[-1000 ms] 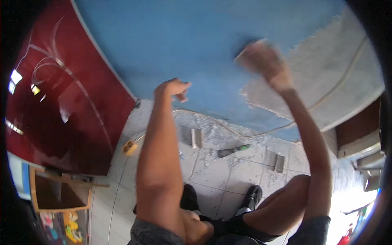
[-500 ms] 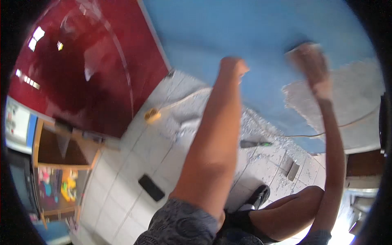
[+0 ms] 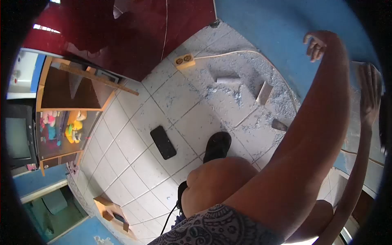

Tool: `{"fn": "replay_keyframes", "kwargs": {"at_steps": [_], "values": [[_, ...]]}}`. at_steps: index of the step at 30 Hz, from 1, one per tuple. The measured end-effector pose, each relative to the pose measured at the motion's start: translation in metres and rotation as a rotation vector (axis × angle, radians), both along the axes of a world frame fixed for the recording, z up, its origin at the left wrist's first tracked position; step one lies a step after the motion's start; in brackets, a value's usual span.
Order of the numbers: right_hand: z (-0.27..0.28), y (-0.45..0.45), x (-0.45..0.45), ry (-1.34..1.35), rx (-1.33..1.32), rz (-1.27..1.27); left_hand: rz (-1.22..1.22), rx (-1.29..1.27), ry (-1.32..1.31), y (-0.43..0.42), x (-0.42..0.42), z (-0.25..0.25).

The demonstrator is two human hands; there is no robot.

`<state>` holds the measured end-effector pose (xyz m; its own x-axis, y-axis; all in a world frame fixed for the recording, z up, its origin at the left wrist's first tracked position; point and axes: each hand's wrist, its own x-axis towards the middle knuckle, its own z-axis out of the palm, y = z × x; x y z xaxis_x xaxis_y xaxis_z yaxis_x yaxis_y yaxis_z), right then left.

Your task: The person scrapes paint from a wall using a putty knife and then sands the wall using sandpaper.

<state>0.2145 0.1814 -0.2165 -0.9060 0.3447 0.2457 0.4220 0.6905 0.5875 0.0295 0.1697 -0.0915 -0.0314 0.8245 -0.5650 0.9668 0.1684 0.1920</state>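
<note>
My left hand [image 3: 317, 44] is held up in front of the blue wall [image 3: 265, 20], fingers loosely bent and apart, with nothing in it. At the right edge, my right hand [image 3: 369, 87] lies against the wall near its grey bare patch, fingers extended; whatever is under the palm is hidden. On the dusty tiles below the wall lie a pale metal blade [image 3: 264, 92], another pale piece [image 3: 228, 80] and a scraper blade [image 3: 279, 125], partly behind my left arm.
A yellow socket block [image 3: 184, 61] with a pale cable sits by the red panel [image 3: 134, 36]. A black phone [image 3: 163, 142] lies on the tiles near my shoe [image 3: 217, 145]. A wooden cabinet [image 3: 71, 107] with toys stands at left; a cardboard box [image 3: 111, 214] is at lower left.
The view has swung left, bringing more floor, the phone and the cabinet into sight. Both my hands now appear farther right in the picture; my right hand's blur has lessened.
</note>
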Motion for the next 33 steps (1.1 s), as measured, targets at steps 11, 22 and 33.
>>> {"fn": "replay_keyframes", "kwargs": {"at_steps": [11, 22, 33], "values": [[0.123, -0.05, 0.071, 0.074, 0.204, 0.064, 0.013, -0.134, 0.044, 0.018, 0.038, -0.007], [0.018, -0.053, 0.12, -0.237, -0.046, -0.12, -0.153, 0.215, -0.074, -0.009, 0.007, -0.004], [-0.012, -0.048, 0.126, -0.413, -0.058, -0.102, -0.096, -0.104, -0.122, -0.022, -0.058, -0.018]]}}
